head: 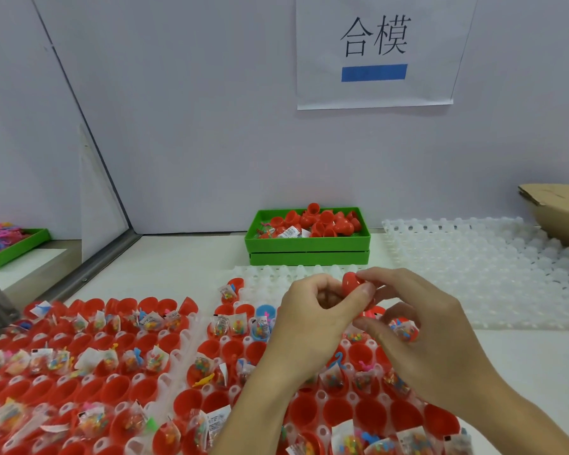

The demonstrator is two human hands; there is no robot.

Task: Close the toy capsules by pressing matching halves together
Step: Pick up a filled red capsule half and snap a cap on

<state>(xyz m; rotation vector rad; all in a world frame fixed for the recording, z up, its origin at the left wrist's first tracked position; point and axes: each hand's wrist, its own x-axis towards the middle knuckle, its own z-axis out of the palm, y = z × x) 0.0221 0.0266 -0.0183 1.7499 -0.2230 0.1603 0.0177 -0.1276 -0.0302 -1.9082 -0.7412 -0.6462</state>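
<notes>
Both hands meet above the white holder tray [270, 274]. My left hand [312, 320] curls its fingers and thumb round a red capsule half [351, 281]. My right hand [421, 326] pinches the same red capsule from the right, fingertips on its top. Below the hands, several red capsule halves [230, 349] sit open in the tray's sockets, many holding small clear bags of coloured toys [237, 325]. A second tray [79, 356] on the left is filled the same way. A blue capsule half [264, 312] sits among the red ones.
A green bin [306, 247] with loose red capsule halves stands at the back, stacked on another green bin. An unfilled white holder tray [480, 270] lies to the right, a cardboard box [559, 218] behind it. Another green tray [17, 244] with pink toys sits far left.
</notes>
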